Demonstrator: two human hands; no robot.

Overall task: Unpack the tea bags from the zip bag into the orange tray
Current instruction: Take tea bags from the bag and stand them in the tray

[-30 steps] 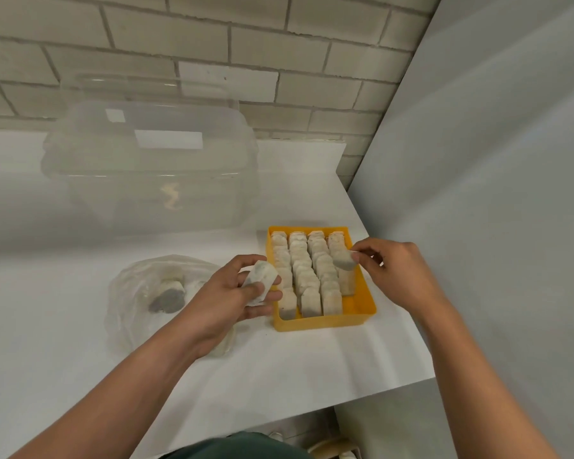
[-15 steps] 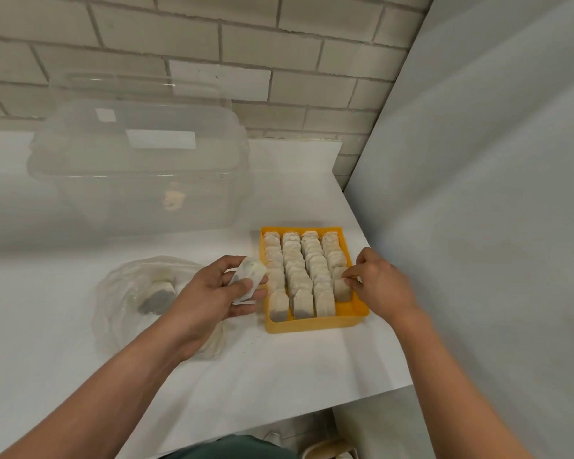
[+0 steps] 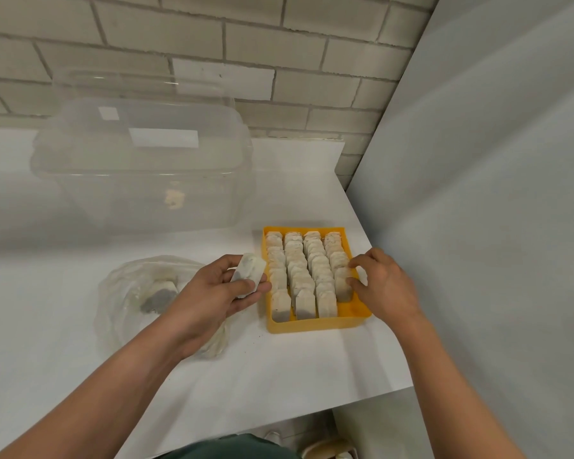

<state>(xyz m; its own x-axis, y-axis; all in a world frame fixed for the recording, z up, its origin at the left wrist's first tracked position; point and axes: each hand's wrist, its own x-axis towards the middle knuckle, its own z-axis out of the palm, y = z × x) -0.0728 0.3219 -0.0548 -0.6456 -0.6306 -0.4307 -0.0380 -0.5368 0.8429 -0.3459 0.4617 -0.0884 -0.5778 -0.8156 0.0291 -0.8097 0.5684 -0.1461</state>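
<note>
Right hand (image 3: 385, 286) has dropped since a second ago from above the tray into its right-hand column. The bag it carried now stands there. Left hand (image 3: 212, 296) has barely shifted.

- Clear lidded storage box (image 3: 140, 167): back of the white table (image 3: 80, 376), well apart from both hands.
- Zip bag (image 3: 130, 293): crumpled, left of the tray, partly under the left wrist. At least one dark-stained leftover tea bag (image 3: 158, 296) shows through it.
- Orange tray (image 3: 315, 324): near the table's right edge. Four columns of tray tea bags (image 3: 299, 276) stand on edge, packed touching. The right column stops short, leaving a gap at the near end.
- Right hand: thumb and fingertips on the right-column tea bag (image 3: 342, 286). Looks like a pinch, though it could be just a nudge; fingers hide the contact.
- Left hand: fingers and thumb curled round the held tea bag (image 3: 249, 271), just beside the tray's left wall.

Handling, my read: light, soft paper pouches with loose fill, easy to tear or crush. Take one by its flat faces near the top edge, with a light pinch and no squeeze.

Look: off-white paper, grey-brown speckle. No strings or tags visible.
</note>
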